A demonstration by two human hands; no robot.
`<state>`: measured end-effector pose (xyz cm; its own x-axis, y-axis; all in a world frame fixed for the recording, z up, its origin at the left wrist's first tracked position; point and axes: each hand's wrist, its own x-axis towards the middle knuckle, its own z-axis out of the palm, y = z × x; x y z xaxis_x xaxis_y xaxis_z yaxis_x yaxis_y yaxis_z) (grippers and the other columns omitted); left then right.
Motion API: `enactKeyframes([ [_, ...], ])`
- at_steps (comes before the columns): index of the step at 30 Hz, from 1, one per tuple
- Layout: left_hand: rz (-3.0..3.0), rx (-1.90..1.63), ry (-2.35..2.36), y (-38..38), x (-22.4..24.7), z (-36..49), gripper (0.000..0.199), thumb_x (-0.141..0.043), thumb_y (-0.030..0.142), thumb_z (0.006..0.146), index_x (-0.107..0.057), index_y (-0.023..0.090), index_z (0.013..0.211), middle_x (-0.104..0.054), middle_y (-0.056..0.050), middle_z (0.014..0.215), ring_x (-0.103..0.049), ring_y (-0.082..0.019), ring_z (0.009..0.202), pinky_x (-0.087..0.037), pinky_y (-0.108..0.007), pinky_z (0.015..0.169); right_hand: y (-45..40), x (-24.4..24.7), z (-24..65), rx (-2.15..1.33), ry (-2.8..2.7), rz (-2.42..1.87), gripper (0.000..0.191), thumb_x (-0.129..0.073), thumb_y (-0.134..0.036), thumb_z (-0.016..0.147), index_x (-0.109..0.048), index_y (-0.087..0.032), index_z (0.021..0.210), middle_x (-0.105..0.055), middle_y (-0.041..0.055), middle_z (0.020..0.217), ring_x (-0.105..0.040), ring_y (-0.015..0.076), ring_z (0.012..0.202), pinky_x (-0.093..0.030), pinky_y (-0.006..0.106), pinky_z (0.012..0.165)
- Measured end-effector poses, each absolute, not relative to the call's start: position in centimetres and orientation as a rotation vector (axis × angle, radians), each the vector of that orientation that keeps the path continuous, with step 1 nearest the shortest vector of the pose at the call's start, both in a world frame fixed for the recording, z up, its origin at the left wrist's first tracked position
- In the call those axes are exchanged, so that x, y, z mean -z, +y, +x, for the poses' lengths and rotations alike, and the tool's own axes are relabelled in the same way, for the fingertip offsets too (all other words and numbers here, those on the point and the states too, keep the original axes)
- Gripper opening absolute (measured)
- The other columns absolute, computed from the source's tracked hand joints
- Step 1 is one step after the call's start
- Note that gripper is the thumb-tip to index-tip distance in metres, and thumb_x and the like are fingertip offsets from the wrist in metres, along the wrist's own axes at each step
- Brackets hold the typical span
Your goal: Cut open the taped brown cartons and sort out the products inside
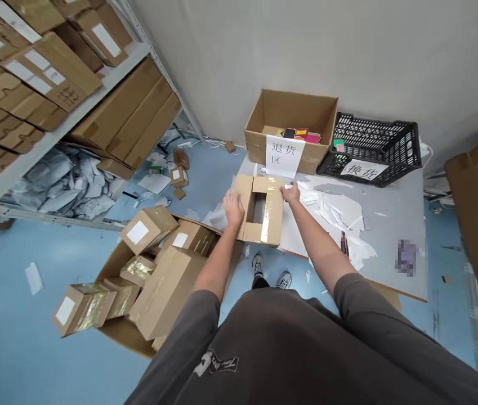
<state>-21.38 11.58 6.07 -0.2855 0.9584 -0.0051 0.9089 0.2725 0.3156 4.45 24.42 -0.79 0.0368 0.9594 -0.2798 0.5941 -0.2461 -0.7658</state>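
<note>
Between my hands, at the table's front edge, is a small cardboard box [273, 216] with a gap between its top flaps and clear tape along one flap. On its left side lies my left hand [233, 208], fingers along the cardboard. My right hand [291, 193] grips the box's right flap near the far corner, thumb and fingers closed on it. Through the gap the inside looks grey; I cannot make out any contents. White torn paper [327, 208] lies right of the box, with a red and black utility knife [344, 244] on it.
A large open carton [255, 140] with colourful small boxes and a black plastic crate [407, 152] stand at the table's back, both with paper signs. Left of the table, a big carton [114, 264] overflows with taped boxes. Shelves [133, 56] hold more boxes; litter lies on the floor.
</note>
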Motion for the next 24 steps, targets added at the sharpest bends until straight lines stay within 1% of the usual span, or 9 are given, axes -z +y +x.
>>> enactKeyframes([
  [2,2.047,-0.288,2.036,10.5,-5.5,-19.7,0.053,-0.046,0.021,0.106,-0.065,0.028,0.154,-0.054,-0.011,0.170,-0.041,-0.029,0.162,-0.034,-0.052,0.131,24.3,0.0,5.0,-1.079,-1.492,-1.981,0.070,-0.066,-0.048,0.098,-0.046,-0.017,0.157,-0.076,0.0153,0.126,-0.073,0.0266,0.107,-0.064,0.039,0.090],
  [4,2.185,-0.213,1.777,9.6,-5.3,-18.2,0.045,-0.046,0.027,0.107,-0.075,0.025,0.142,-0.066,-0.014,0.156,-0.044,-0.029,0.160,-0.027,-0.055,0.135,24.1,-0.9,5.5,-1.073,-1.453,-2.040,0.071,-0.067,-0.049,0.098,-0.045,-0.018,0.158,-0.076,0.0157,0.127,-0.073,0.0276,0.113,-0.062,0.040,0.096],
  [7,2.171,-0.164,1.697,8.0,-5.5,-16.6,0.043,-0.049,0.038,0.108,-0.085,0.019,0.119,-0.079,-0.019,0.129,-0.041,-0.034,0.162,-0.007,-0.062,0.139,23.1,-2.6,5.1,-0.992,-1.401,-2.138,0.077,-0.066,-0.049,0.099,-0.040,-0.015,0.163,-0.070,0.0217,0.140,-0.069,0.0330,0.127,-0.057,0.047,0.109],
  [9,2.124,-0.184,1.706,6.7,-5.5,-16.1,0.048,-0.047,0.043,0.110,-0.088,0.017,0.107,-0.082,-0.019,0.121,-0.039,-0.037,0.163,0.004,-0.063,0.139,21.5,-3.5,3.7,-0.855,-1.400,-2.177,0.081,-0.062,-0.050,0.100,-0.036,-0.013,0.168,-0.061,0.0268,0.153,-0.063,0.0375,0.138,-0.051,0.053,0.115],
  [13,2.000,-0.341,1.662,4.3,-5.5,-17.0,0.057,-0.040,0.046,0.113,-0.088,0.019,0.102,-0.084,-0.012,0.121,-0.051,-0.037,0.153,0.010,-0.067,0.137,16.5,-4.2,0.3,-0.647,-1.730,-1.999,0.098,-0.070,-0.055,0.093,-0.030,-0.016,0.174,-0.037,0.0246,0.175,-0.045,0.0427,0.156,-0.043,0.057,0.125],
  [15,1.951,-0.443,1.598,3.6,-5.5,-18.2,0.052,-0.041,0.044,0.113,-0.088,0.022,0.104,-0.084,-0.008,0.123,-0.055,-0.035,0.149,0.011,-0.069,0.136,14.5,-4.2,0.1,-0.679,-1.826,-1.913,0.108,-0.076,-0.050,0.087,-0.025,-0.018,0.176,-0.033,0.0228,0.178,-0.046,0.0422,0.155,-0.045,0.055,0.123],
  [19,1.866,-0.573,1.467,2.8,-6.0,-20.6,0.051,-0.040,0.037,0.111,-0.086,0.026,0.092,-0.084,-0.003,0.126,-0.057,-0.029,0.147,0.002,-0.069,0.137,13.6,-4.4,4.8,-0.890,-1.636,-1.872,0.103,-0.067,-0.042,0.090,-0.018,-0.017,0.178,-0.058,0.0213,0.160,-0.070,0.0344,0.128,-0.059,0.047,0.107],
  [22,1.891,-0.520,1.332,2.2,-6.7,-21.6,0.052,-0.046,0.043,0.110,-0.083,0.027,0.076,-0.082,0.000,0.133,-0.051,-0.029,0.153,-0.002,-0.069,0.137,14.1,-4.5,9.9,-0.977,-1.543,-1.959,0.106,-0.077,-0.044,0.084,-0.029,-0.018,0.175,-0.073,0.0170,0.138,-0.074,0.0352,0.118,-0.060,0.047,0.105],
  [24,1.946,-0.429,1.296,1.5,-6.9,-21.8,0.041,-0.060,0.053,0.104,-0.086,0.029,0.083,-0.077,-0.001,0.143,-0.043,-0.033,0.160,-0.002,-0.070,0.137,13.9,-4.2,12.1,-1.000,-1.493,-2.050,0.109,-0.083,-0.047,0.080,-0.033,-0.017,0.173,-0.075,0.0167,0.133,-0.074,0.0365,0.118,-0.059,0.049,0.107],
])
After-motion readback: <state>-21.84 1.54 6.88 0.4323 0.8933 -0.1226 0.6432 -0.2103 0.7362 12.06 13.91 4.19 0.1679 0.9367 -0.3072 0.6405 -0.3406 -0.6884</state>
